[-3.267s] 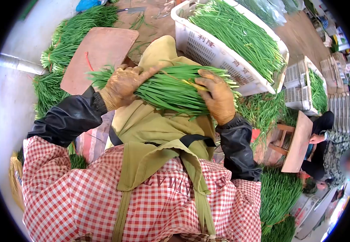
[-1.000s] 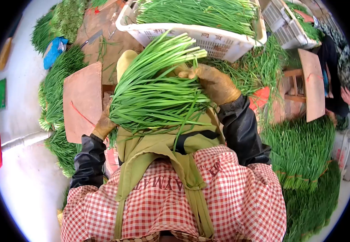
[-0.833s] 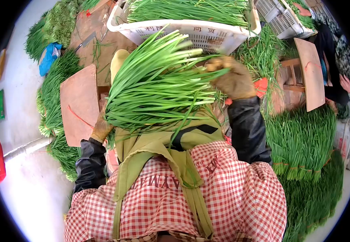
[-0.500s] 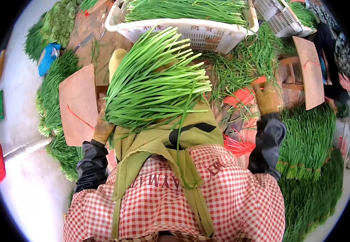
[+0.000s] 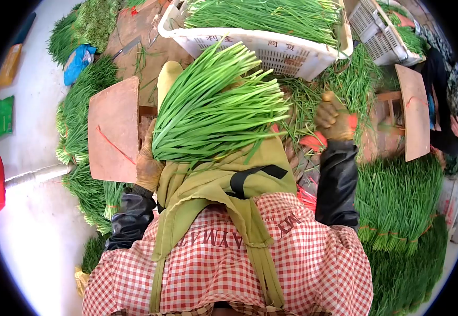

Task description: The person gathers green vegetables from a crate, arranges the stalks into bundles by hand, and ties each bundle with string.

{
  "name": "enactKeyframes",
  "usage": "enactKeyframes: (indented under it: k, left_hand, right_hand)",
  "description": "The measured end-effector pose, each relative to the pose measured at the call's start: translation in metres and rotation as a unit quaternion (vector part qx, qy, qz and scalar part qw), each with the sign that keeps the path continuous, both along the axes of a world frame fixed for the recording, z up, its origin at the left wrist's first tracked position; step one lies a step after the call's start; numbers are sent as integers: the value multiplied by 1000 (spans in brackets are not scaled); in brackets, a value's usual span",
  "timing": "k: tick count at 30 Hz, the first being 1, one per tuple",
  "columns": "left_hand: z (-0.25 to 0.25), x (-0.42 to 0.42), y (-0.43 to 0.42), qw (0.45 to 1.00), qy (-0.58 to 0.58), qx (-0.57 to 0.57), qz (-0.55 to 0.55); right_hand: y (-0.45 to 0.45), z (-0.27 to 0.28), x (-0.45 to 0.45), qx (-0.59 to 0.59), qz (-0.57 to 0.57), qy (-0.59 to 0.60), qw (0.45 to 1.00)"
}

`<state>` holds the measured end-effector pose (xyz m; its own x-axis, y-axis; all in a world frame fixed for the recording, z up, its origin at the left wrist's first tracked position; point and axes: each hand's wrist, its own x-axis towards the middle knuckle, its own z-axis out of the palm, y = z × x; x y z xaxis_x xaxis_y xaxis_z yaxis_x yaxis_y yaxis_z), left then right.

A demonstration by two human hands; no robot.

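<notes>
A loose bunch of garlic chives (image 5: 218, 108) lies across my lap on an olive apron (image 5: 208, 181), pale stem ends toward the upper right. My left hand (image 5: 149, 167), in a stained glove, is closed at the bunch's left, leafy side; the chives partly hide its fingers. My right hand (image 5: 333, 118), gloved too, is off to the right over scattered chive leaves, apart from the bunch. Its fingers are curled, and a bit of red shows at its edge; what they hold, if anything, is unclear. Red strips (image 5: 313, 141) lie just below that hand.
A white crate (image 5: 260, 47) of chives stands ahead, with another crate (image 5: 379, 31) at upper right. Wooden stools (image 5: 114, 129) flank me. Tied chive bundles (image 5: 397, 200) are stacked at right, more at left. A knife (image 5: 127, 46) lies upper left. Another person's clothing (image 5: 447, 84) shows far right.
My right hand has lifted away from the red strips, its fingers now curled. The long leaf hanging over my apron no longer hangs there. My left hand stays at the bunch; the view has shifted slightly.
</notes>
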<state>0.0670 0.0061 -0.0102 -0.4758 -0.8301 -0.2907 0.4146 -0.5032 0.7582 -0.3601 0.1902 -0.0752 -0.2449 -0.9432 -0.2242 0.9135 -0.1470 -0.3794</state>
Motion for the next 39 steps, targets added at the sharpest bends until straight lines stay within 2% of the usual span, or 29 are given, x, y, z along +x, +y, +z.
enactKeyframes:
  k: [1,2,3,4,5,6,7,9,10,12,14,16,17,18,19,20,22,24,25,26,27,28,30,33,34,35,36,38,39]
  left_hand:
    - [-2,4,-1,948,-212,-227,-69]
    - [-3,6,-2,798,-403,-430,-130]
    - [-5,6,-3,800,-400,-430,-124]
    - [-6,4,-6,802,-402,-424,-123]
    - [-9,5,-6,803,-406,-418,-123]
    - [-11,5,-7,804,-411,-412,-123]
    - [-16,4,-9,923,-276,-252,-93]
    - [-16,10,-9,861,-359,-339,-121]
    - [-15,13,-8,825,-397,-381,-131]
    - [-15,11,-6,852,-351,-366,-127]
    - [-15,5,-4,959,-190,-191,-91]
    - [-14,6,0,887,-303,-335,-95]
    - [-12,5,0,888,-302,-335,-94]
    - [-10,5,-1,975,-144,-152,-72]
    - [-9,5,-1,998,25,40,-47]
    - [-14,7,-3,998,28,41,-50]
    - [-33,18,-12,996,-33,-37,-78]
    - [-52,27,-21,993,-65,-41,-88]
    - [-44,23,-21,924,-264,-236,-142]
    - [-35,20,-23,777,-438,-415,-181]
    - [-27,16,-23,774,-446,-408,-190]
    - [-28,18,-24,772,-446,-410,-191]
    - [-31,23,-27,843,-392,-284,-235]
    - [-6,9,-17,821,-444,-280,-226]
    - [-12,13,-22,823,-442,-280,-221]
    - [-24,23,-32,618,-529,-526,-250]
    - [-30,29,-36,342,-556,-713,-255]
    - [-29,28,-34,361,-548,-704,-271]
    - [-36,31,-36,331,-570,-701,-272]
  right_hand:
    - [18,-13,-28,171,-29,111,978]
    - [28,-18,-45,334,-59,219,915]
    - [25,-8,-45,333,-58,225,914]
    - [18,12,-38,444,-62,544,709]
    - [9,32,-26,488,-56,776,396]
    - [-9,57,-12,412,-58,778,470]
    - [-30,80,7,333,-58,770,541]
    - [-71,97,43,193,15,722,664]
    - [-94,84,51,137,68,778,609]
    - [-125,53,72,156,69,829,532]
    - [-153,-1,50,233,-1,861,452]
    - [-138,-40,-2,201,-210,895,339]
    - [-116,-57,-31,274,-231,793,493]
    - [-98,-46,-33,308,-224,693,612]
    - [-79,-34,-35,340,-235,571,710]
    - [-55,16,-14,339,-224,472,782]
    - [-37,59,11,408,15,492,769]
    - [-36,54,60,332,96,598,723]
    - [-40,39,75,305,75,653,689]
    - [-42,21,84,275,51,707,650]
    - [-47,8,80,336,47,729,594]
    - [-50,2,72,336,46,729,595]
    - [-47,-10,45,483,30,742,465]
    - [-9,-61,-13,523,42,729,439]
    - [2,-60,-19,500,17,712,492]
    - [12,-63,-19,476,-4,691,543]
    - [12,-44,1,381,2,693,612]
    - [-11,4,58,298,71,590,747]
    - [-25,16,82,305,135,486,808]
